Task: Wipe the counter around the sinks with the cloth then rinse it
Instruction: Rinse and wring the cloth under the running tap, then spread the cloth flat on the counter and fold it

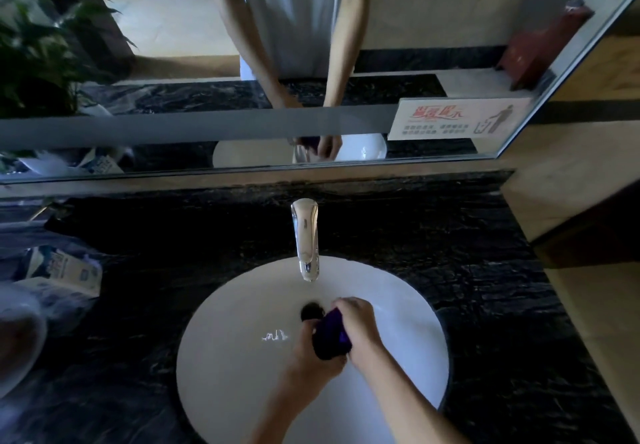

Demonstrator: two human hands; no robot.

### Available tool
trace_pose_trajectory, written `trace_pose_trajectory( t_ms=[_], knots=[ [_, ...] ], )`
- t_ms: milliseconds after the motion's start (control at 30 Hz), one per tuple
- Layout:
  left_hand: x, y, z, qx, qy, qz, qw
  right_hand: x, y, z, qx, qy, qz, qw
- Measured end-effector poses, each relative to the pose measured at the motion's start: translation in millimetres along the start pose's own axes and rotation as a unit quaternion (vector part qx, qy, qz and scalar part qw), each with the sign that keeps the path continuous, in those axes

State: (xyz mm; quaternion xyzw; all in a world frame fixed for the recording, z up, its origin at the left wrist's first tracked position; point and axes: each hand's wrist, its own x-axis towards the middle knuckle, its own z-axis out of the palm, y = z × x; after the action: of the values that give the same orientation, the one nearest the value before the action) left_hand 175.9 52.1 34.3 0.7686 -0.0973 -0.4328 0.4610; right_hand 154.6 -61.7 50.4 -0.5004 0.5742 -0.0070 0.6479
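Both hands, left hand (313, 352) and right hand (360, 327), squeeze the purple cloth (330, 334) over the sink (242, 357), below the tap (305, 239), so drips fall inside

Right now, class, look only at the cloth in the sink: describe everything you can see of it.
The cloth is dark purple, soft fabric, bunched into a tight wad, so its full shape is hidden. Both hands grip it: the left hand from below, the right hand over its top. It is held above the white sink, near the drain, in front of the chrome faucet. No water stream is visible.
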Motion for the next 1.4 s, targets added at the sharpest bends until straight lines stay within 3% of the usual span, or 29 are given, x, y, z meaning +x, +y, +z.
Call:
trace_pose_trajectory(
  t_ms=[167,400,600,667,767,900,1000,1100,1200,1300,1400],
  knots=[
    [-12.5,-0.9,-4.9,-0.136,0.079,0.04,0.987,-15.8,-7.5,-35.8,0.229,-0.132,0.05,0.963],
    [-38.2,27.4,2.4,-0.305,0.058,0.05,0.949,-19.7,2.7,-71.6,0.148,-0.23,0.008,0.962],
    [-51.6,34.8,11.5,-0.398,0.057,-0.02,0.915,-33.4,8.4,-85.8,0.166,-0.298,-0.078,0.937],
    [-56.1,32.0,10.3,-0.355,0.093,-0.021,0.93,-41.4,10.2,-87.0,0.17,-0.292,-0.102,0.936],
    [-62.3,26.9,4.1,-0.269,0.135,0.048,0.952,-47.9,15.4,-87.9,0.165,-0.272,-0.136,0.938],
    [-78.5,19.0,-3.8,-0.243,0.035,0.105,0.964,-63.9,18.8,-85.6,0.154,-0.234,-0.177,0.944],
    [-88.8,15.6,-0.4,-0.207,-0.005,0.138,0.968,-80.8,22.0,-83.4,0.078,-0.241,-0.226,0.941],
    [-89.2,6.1,-3.0,-0.257,0.044,0.136,0.956,-90.8,28.7,-84.9,0.07,-0.233,-0.23,0.942],
    [-88.2,4.5,-6.3,-0.355,0.098,0.087,0.926,-97.2,34.9,-93.8,0.159,-0.199,-0.201,0.946],
    [-93.0,8.8,-1.2,-0.401,0.08,0.041,0.912,-99.6,40.0,-106.3,0.224,-0.175,-0.164,0.945],
    [-98.9,16.7,7.1,-0.402,0.057,0.046,0.913,-99.5,41.9,-120.1,0.249,-0.156,-0.153,0.943]
  ],
)
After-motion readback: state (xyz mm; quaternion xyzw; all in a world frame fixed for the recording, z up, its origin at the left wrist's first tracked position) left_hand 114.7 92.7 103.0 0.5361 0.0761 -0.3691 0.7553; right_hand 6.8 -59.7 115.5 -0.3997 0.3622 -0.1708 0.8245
